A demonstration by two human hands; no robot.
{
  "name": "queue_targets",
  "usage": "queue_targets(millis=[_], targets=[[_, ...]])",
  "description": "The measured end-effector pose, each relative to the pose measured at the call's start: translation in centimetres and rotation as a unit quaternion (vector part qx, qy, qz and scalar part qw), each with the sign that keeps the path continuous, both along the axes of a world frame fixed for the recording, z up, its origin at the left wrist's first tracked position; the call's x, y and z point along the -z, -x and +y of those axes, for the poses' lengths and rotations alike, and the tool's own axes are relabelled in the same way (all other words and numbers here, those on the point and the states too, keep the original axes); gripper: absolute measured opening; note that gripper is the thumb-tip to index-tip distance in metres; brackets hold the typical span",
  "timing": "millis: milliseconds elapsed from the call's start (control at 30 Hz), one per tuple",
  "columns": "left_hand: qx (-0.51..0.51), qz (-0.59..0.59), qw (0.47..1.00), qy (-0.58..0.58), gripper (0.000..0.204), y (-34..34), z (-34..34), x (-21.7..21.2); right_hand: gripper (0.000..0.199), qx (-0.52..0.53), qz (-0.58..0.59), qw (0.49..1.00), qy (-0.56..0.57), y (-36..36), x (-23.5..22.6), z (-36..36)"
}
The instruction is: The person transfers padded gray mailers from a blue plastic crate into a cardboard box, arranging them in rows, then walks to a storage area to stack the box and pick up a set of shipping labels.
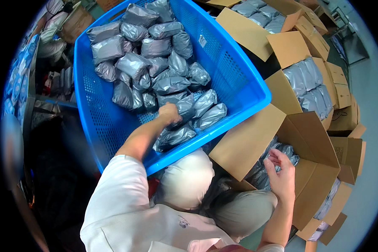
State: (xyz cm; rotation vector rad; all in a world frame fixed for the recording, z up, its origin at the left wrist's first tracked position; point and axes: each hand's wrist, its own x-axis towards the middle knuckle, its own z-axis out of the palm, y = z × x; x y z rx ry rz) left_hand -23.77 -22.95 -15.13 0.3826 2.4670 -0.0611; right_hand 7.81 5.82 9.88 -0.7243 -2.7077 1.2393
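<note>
A large blue plastic basket (248, 90) in front of me holds a heap of grey plastic-wrapped packets (132, 65). Down inside it, my left hand (169, 114) is closed on the edge of one grey packet (185, 106), which lies among the others near the basket's near right side. My fingertips there are partly hidden. Over an open cardboard carton (308, 145) at the right hovers my right hand (282, 173), its fingers loosely curled and thumb apart, with nothing held. Below that hand, more grey packets (262, 173) lie in the carton.
Several other open cartons stand along the right, one with grey packets (308, 86) packed in rows. A carton flap (248, 143) stands up between the basket and the near carton. My knees (189, 178) are close to the basket. Shelving with goods (61, 80) is at the left.
</note>
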Motion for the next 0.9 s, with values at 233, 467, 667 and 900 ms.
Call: queue_targets(millis=[233,467,667,900], targets=[[-0.146,-0.107,0.849,-0.496,0.062,3.7,-0.4,-13.8,0.071,-0.057,0.112,0.975,0.184,3.2,-1.2,-1.1],[0.158,-0.243,0.687,-0.666,0.063,-2.3,7.5,-29.0,0.103,-0.013,0.269,0.896,0.352,6.7,-3.0,-0.7],[0.083,0.196,0.951,-0.226,0.070,6.9,5.4,-9.2,0.078,0.164,0.269,0.837,0.447,-2.4,3.3,5.5],[0.095,0.244,0.965,0.033,0.066,11.2,-3.1,6.9,0.071,0.402,0.389,0.645,0.521,-16.5,5.2,6.4]])
